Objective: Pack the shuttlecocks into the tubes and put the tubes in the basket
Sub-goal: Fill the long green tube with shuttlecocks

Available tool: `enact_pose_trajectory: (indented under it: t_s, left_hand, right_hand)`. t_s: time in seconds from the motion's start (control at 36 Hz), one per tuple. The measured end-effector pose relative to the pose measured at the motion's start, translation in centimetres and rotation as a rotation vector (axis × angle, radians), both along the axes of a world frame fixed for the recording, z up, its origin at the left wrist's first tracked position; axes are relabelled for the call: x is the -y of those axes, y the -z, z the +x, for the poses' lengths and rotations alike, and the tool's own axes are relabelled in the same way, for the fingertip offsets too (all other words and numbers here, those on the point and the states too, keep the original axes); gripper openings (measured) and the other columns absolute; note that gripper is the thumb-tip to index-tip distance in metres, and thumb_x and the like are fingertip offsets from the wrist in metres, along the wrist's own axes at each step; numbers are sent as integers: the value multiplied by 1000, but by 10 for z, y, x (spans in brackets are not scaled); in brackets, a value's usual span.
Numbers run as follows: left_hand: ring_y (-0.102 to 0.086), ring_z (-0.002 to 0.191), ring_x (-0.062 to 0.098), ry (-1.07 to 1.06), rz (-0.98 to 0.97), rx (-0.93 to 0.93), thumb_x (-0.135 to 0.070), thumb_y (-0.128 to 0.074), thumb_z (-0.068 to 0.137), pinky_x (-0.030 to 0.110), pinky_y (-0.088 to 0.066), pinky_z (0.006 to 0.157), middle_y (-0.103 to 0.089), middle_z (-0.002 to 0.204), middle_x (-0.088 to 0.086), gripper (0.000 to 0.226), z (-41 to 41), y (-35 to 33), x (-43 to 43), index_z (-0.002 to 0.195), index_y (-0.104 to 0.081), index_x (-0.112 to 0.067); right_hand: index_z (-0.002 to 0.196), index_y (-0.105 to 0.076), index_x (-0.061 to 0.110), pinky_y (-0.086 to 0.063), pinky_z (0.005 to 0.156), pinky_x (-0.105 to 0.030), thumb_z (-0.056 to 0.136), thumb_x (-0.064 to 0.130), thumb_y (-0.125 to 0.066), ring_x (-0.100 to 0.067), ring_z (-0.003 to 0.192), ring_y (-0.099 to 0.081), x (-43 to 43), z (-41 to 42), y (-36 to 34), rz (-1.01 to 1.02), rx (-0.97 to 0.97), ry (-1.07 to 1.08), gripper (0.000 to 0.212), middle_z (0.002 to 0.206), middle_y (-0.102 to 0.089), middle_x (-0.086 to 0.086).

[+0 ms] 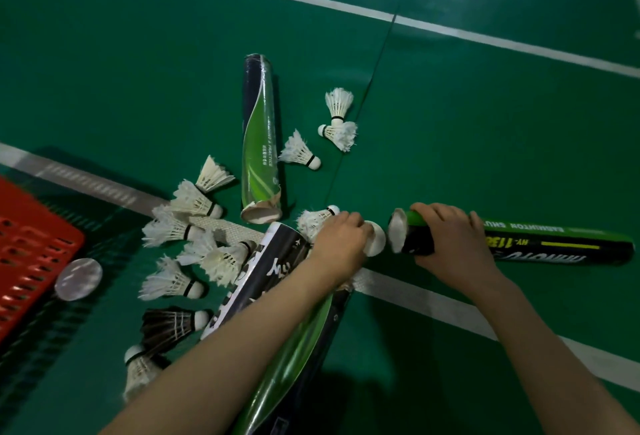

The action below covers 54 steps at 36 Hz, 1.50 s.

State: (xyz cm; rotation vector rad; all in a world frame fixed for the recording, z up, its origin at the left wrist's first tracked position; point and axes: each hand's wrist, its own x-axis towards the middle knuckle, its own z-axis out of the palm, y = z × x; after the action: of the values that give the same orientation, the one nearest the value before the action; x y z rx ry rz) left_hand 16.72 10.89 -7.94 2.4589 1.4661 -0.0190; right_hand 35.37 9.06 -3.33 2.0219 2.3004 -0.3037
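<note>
My right hand [446, 237] grips the open end of a green-and-black tube [540, 245] lying on the floor at the right. My left hand [341, 244] holds a white round cap [375, 238] right at that tube's mouth. A second tube [261, 136] lies open further back. A third tube [273, 303] lies under my left forearm. Several white shuttlecocks [194, 202] lie scattered on the left, one dark shuttlecock [169, 325] among them. Three more white shuttlecocks [337, 107] lie behind my hands. The red basket [31, 254] stands at the left edge.
A clear round lid [79, 278] lies beside the basket. The floor is a green court mat [450, 129] with white lines crossing it; a seam runs down toward my hands.
</note>
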Motion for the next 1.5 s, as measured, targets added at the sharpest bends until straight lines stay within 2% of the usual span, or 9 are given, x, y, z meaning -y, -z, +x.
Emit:
enact_pose_trajectory:
  t_s: [0.11, 0.25, 0.5, 0.58, 0.75, 0.92, 1.19, 1.33, 1.5]
  left_hand:
    - [-41, 119, 31, 72, -90, -84, -28, -69, 81, 39, -36, 97, -45, 129, 13, 59, 17, 11, -14, 131, -44, -10]
    - [-44, 116, 32, 10, -89, 7, -11, -53, 89, 39, -38, 96, -46, 124, 14, 37, 17, 14, -23, 125, -47, -9]
    - [-60, 77, 25, -720, -304, 945, -25, -50, 95, 43, -52, 68, -59, 85, 1, 7, 11, -27, -6, 98, -48, -18]
    - [-54, 76, 23, -756, -399, 1162, -18, -48, 94, 42, -48, 64, -60, 99, 4, 7, 12, -36, 1, 101, -46, -17]
    - [-48, 125, 13, -567, -419, 1436, -24, -48, 96, 32, -43, 104, -43, 140, -6, 40, 22, -61, 3, 129, -34, -42]
    - [-36, 134, 3, -588, -382, 1410, -37, -28, 103, 27, -32, 112, -38, 146, -6, 42, 25, -74, 2, 142, -37, -25]
    - [-8, 142, -6, -422, -428, 1281, -86, -24, 75, 44, -12, 120, -15, 153, -27, 82, 29, -66, 14, 146, -20, -45]
    - [8, 141, -8, -341, -364, 1118, -86, -17, 75, 47, -4, 120, 6, 142, -47, 83, 25, -67, 11, 146, 1, -47]
    - [18, 141, -5, -319, -266, 1023, -66, -34, 87, 44, 0, 120, 21, 149, -31, 78, 22, -58, 15, 142, 16, -42]
  right_hand:
    - [137, -35, 31, -16, 113, -49, 74, 31, -68, -22, 129, -34, 2, 4, 1, -21, -8, 7, 71, 136, -43, 3]
    - [137, -35, 31, -12, 114, -49, 74, 32, -69, -22, 130, -33, 2, 6, 1, -22, -51, 25, 72, 136, -43, 4]
    - [129, -45, 18, -19, 110, -46, 66, 27, -74, -25, 122, -44, -4, 7, -7, 165, -223, 89, 71, 124, -54, -4]
    - [120, -52, 18, -28, 100, -41, 61, 31, -75, -26, 110, -51, -7, 5, -17, 286, -329, 52, 65, 114, -59, -2]
    - [121, -52, 20, -34, 93, -38, 58, 41, -67, -23, 107, -54, -13, -12, -32, 341, -396, 3, 67, 115, -61, 1]
    - [121, -53, 19, -38, 91, -42, 59, 41, -70, -26, 107, -56, -17, -18, -28, 334, -358, -9, 68, 116, -62, 0]
    - [122, -53, 19, -35, 91, -42, 58, 39, -70, -25, 110, -55, -13, -24, -30, 290, -389, -30, 69, 118, -61, 0]
    - [122, -53, 17, -34, 91, -41, 60, 35, -72, -26, 110, -55, -10, -26, -29, 310, -393, -49, 68, 118, -61, -1]
    - [124, -54, 13, -28, 90, -36, 60, 29, -65, -27, 111, -53, -8, -29, -28, 288, -436, -114, 66, 120, -60, -5]
